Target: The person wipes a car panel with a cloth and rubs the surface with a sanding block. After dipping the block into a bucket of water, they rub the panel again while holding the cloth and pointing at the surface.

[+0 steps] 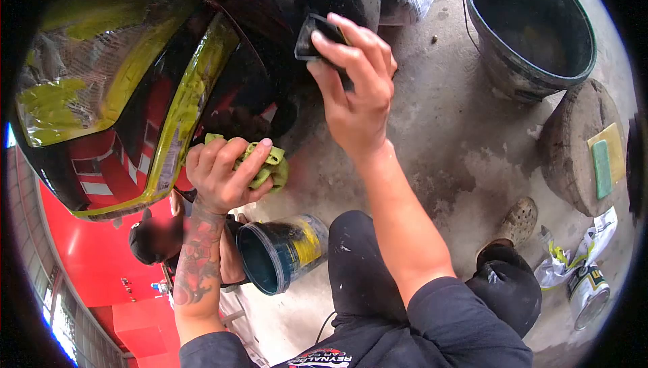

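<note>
1. Head view: the left hand [223, 171] is closed around a crumpled green cloth [273, 155], beside the car's yellow-smeared strip [181, 122].
2. The right hand [364, 78] pinches a dark, flat-sided piece [306, 39] between thumb and fingers, apart from the cloth; the piece seems at a handling stage, calling for a steady pinch.

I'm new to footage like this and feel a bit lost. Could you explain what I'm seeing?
There's no robot: a person wears a camera on their head, looking down past both arms, and this single picture comes from it. The left hand grips a crumpled yellow-green cloth; the right hand holds a small dark object. At the left is a glossy dark panel with yellow-green-smeared coverings. On a round stump lie a green block and a yellowish sheet. Two buckets stand or lie nearby.
</note>
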